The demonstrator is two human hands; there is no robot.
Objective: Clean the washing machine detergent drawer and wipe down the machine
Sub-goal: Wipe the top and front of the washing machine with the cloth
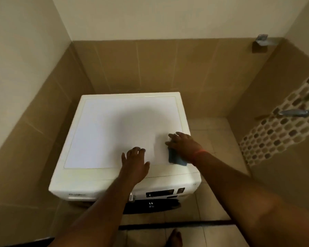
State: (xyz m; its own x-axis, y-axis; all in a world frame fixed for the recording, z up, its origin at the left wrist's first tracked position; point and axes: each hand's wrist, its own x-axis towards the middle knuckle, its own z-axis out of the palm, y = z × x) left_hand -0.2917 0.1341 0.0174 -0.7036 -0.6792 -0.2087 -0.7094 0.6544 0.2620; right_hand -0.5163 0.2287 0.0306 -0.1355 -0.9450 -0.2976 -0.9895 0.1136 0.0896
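1. Fingers of the right hand point(181, 142) lie spread and flat on a blue cloth point(176, 158), pressing it to the washing machine point(103, 132) lid near its right front corner.
2. Left hand point(135, 162) rests palm-down beside it, fingers slightly curled, holding nothing.
3. Control panel point(160, 191) faces the person; brown wall tiles point(150, 68) surround the machine.
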